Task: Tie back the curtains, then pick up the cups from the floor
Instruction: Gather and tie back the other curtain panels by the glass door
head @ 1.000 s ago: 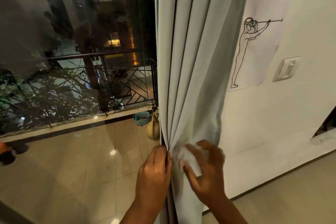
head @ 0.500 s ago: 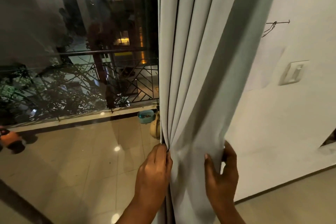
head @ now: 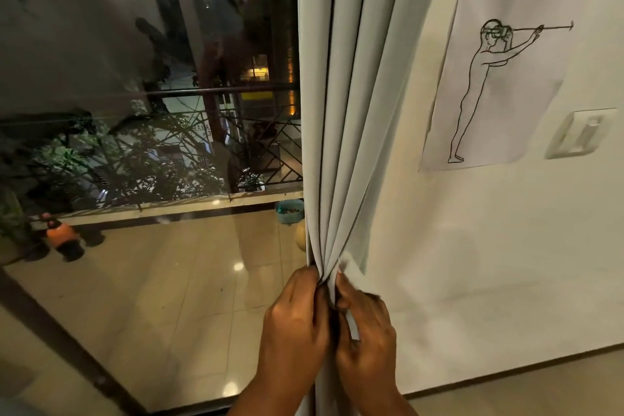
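Curtain [head: 341,111] hangs gathered beside the wall [head: 472,246]; left hand [head: 295,321] and right hand [head: 366,334] pinch its folds. Risk: uneven grip releases pleats, so the bundle spreads before tying.

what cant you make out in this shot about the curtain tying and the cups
Head view only:
- Tie-back: none visible; the left hand and right hand cover the gathered curtain.
- Curtain top and hem: cut off by the frame edges.
- Cups: none in frame.
- Teal tub contents: too small.
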